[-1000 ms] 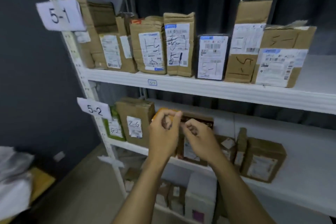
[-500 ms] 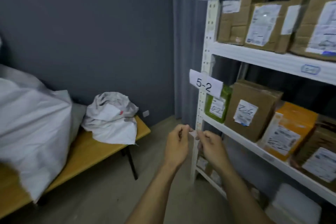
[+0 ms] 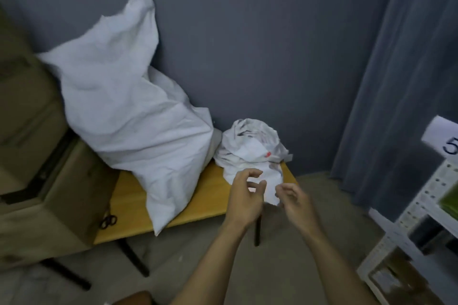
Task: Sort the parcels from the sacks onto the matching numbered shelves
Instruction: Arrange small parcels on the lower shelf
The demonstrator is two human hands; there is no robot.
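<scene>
A large full white sack (image 3: pixel 128 111) stands on a yellow bench (image 3: pixel 198 195) against the grey wall. Beside it on the bench's right end lies a smaller crumpled white sack (image 3: pixel 250 148). My left hand (image 3: pixel 245 195) and my right hand (image 3: pixel 295 200) hang in the air in front of the small sack, close together, fingers loosely curled and holding nothing. The white shelf rack (image 3: pixel 421 208) shows at the right edge with a paper number label (image 3: pixel 443 141) that starts with 5.
Big cardboard boxes (image 3: pixel 37 156) fill the left side next to the bench. Black scissors (image 3: pixel 108 221) lie on the bench's left end. A grey curtain (image 3: pixel 396 82) hangs at the right. Bare concrete floor (image 3: pixel 188 262) lies between me and the bench.
My view has swung left from the shelves to the bench and sacks. The small white slip my hands were pinching is no longer seen, and the fingers have loosened.
</scene>
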